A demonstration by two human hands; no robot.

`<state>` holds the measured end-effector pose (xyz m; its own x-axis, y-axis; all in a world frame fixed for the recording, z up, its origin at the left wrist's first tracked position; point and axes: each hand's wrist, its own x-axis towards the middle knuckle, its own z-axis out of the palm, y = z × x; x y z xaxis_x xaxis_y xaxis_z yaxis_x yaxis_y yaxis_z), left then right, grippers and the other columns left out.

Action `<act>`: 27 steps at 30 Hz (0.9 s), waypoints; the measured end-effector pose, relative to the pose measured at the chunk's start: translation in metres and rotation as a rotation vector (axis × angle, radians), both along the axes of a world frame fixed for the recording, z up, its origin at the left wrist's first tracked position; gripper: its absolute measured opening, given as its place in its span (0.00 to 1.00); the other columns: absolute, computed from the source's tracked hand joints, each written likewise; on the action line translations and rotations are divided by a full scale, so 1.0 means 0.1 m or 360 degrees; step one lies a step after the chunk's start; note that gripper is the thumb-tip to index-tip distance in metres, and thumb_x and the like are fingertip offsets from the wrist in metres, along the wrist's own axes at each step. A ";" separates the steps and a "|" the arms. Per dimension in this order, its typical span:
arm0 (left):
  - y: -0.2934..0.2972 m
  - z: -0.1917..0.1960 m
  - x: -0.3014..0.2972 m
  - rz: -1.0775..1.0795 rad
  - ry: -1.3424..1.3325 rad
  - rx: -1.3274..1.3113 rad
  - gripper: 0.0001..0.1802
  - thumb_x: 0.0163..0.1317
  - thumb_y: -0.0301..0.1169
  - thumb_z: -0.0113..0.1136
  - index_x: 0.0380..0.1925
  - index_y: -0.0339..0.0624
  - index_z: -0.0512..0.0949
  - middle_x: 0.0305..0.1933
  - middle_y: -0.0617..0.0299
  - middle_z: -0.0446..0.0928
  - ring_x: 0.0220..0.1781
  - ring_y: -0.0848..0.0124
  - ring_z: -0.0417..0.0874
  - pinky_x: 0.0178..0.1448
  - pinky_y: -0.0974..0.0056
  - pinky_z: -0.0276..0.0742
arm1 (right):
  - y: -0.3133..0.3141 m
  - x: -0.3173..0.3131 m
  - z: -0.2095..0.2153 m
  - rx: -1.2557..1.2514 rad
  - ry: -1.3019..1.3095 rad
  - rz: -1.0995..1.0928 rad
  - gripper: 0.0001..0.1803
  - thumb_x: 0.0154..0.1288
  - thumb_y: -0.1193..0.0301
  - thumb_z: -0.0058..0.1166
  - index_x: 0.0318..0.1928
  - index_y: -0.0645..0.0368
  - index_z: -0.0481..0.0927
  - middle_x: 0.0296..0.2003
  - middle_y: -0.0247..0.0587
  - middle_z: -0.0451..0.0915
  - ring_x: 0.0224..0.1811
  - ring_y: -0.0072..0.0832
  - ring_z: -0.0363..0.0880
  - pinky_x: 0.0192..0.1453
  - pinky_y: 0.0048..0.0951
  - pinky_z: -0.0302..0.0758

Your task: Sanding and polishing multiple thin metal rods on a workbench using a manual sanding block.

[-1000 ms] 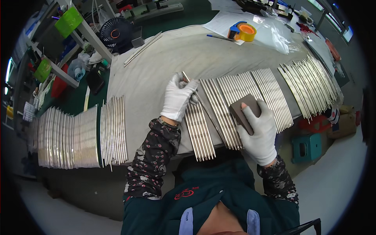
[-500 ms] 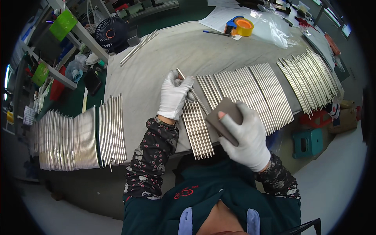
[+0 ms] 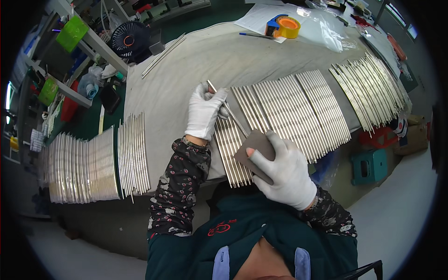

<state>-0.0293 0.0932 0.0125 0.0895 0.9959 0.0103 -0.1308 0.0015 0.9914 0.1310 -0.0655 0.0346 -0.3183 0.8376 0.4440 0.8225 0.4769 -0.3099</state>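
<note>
Change: since the earlier frames the right hand [image 3: 285, 173] with its grey pad [image 3: 255, 150] has come down and leftward, off the laid-out rods toward the table's near edge; the left hand [image 3: 203, 112] has barely shifted.
Left hand: white glove, fingers closed around the upper end of one thin metal rod [image 3: 227, 108].
Rod position: slants from the left hand down and right, lifted across the flat rods, its lower end reaching the grey pad.
Right hand: white glove, closed on the grey pad, thumb on top.
Rod rows: metal rods [image 3: 298, 109] lie side by side on the grey cloth-covered table [image 3: 186, 65]; a further batch [image 3: 368, 88] at far right.
Left stacks: more rods [image 3: 93, 163] fanned at the left end.
Background: black fan [image 3: 129, 38], tape rolls [image 3: 284, 26], blue pen [image 3: 254, 35].
</note>
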 end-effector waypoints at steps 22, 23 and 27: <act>-0.65 0.11 0.00 -0.0743 0.1764 0.1437 0.43 0.51 0.49 0.65 0.60 0.31 0.63 0.64 0.39 0.62 0.68 0.43 0.62 0.69 0.46 0.57 | -0.37 0.78 -0.12 0.0147 0.0166 -0.0673 0.38 0.41 0.69 0.61 0.61 0.48 0.73 0.59 0.56 0.64 0.54 0.48 0.67 0.58 0.42 0.67; -0.85 0.13 -0.02 -0.1015 0.1787 0.1291 0.46 0.50 0.51 0.65 0.63 0.34 0.60 0.68 0.41 0.57 0.72 0.45 0.55 0.72 0.43 0.49 | -0.38 0.80 -0.12 0.0140 0.0176 -0.0699 0.38 0.41 0.70 0.61 0.61 0.48 0.73 0.59 0.55 0.64 0.55 0.48 0.67 0.59 0.42 0.67; -1.21 -0.02 -0.18 -0.1099 0.1805 0.1252 0.48 0.49 0.52 0.66 0.65 0.38 0.60 0.69 0.43 0.56 0.72 0.46 0.55 0.72 0.41 0.46 | -0.33 0.81 -0.14 0.0163 0.0242 -0.0654 0.39 0.40 0.71 0.62 0.61 0.49 0.73 0.59 0.54 0.64 0.56 0.47 0.67 0.60 0.42 0.66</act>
